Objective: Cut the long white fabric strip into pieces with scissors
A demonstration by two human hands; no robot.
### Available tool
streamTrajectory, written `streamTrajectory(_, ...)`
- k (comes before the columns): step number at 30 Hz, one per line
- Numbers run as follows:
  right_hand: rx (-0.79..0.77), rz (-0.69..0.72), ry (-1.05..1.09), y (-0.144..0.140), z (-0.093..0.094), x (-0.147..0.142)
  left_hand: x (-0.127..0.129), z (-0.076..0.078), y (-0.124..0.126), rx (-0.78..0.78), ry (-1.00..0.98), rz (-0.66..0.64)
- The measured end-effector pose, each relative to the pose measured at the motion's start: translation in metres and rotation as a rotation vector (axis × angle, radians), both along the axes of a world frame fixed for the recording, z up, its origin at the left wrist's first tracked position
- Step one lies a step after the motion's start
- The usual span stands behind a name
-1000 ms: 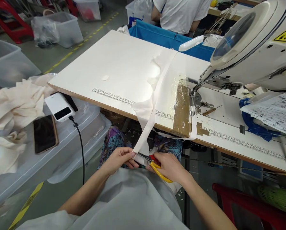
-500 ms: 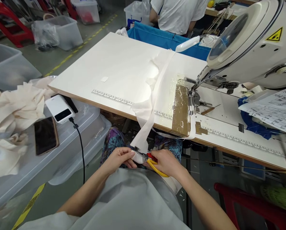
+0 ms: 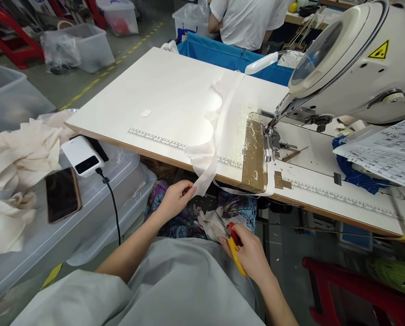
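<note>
My left hand [image 3: 178, 197] pinches the lower end of a pale fabric strip [image 3: 204, 156], which runs from the far side of the white tabletop down over its front edge. In my right hand [image 3: 248, 249] is a pair of scissors [image 3: 236, 253] with yellow and red handles, the blades pointing up and left. Beneath the blades, crumpled pale fabric scraps [image 3: 211, 222] lie on my lap. A sewing machine [image 3: 341, 68] stands on the right of the table, with brown tape [image 3: 255, 154] beside its needle area.
A plastic bin lid at left carries a phone [image 3: 63, 194], a white power bank [image 3: 84, 156] with a black cable, and a heap of pale fabric pieces [image 3: 19, 158]. Behind the table are a blue fabric bin [image 3: 223, 47] and a seated person [image 3: 250, 22]. A red stool [image 3: 341, 290] stands lower right.
My left hand has moved up toward the table edge, holding the strip's end. My right hand has drawn the scissors down and right, apart from the strip.
</note>
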State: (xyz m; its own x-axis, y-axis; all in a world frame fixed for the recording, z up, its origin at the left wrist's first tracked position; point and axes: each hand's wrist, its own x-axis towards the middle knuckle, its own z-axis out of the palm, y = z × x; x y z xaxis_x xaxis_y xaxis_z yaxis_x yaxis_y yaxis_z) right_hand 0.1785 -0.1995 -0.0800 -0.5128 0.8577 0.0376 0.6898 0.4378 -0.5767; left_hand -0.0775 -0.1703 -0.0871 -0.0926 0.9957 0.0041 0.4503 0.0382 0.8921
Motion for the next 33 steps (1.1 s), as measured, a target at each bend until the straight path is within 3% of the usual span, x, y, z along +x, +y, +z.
streamTrajectory(4,0.308,-0.146,-0.085,0.004,0.006,0.005,0.014,-0.007,-0.015,-0.289,-0.470,-0.031)
streamTrajectory(8,0.508,-0.085,-0.179,0.014,0.009,0.003,0.020,-0.005,-0.029,-0.376,-0.679,-0.021)
streamTrajectory(12,0.566,-0.005,-0.221,0.020,0.009,-0.003,0.022,0.009,-0.035,-0.364,-0.702,-0.094)
streamTrajectory(18,0.611,0.008,-0.257,0.024,0.010,-0.006,0.023,0.024,-0.039,-0.350,-0.646,-0.146)
streamTrajectory(33,0.550,0.041,-0.291,0.024,0.010,0.002,0.025,0.024,-0.036,-0.307,-0.607,-0.159)
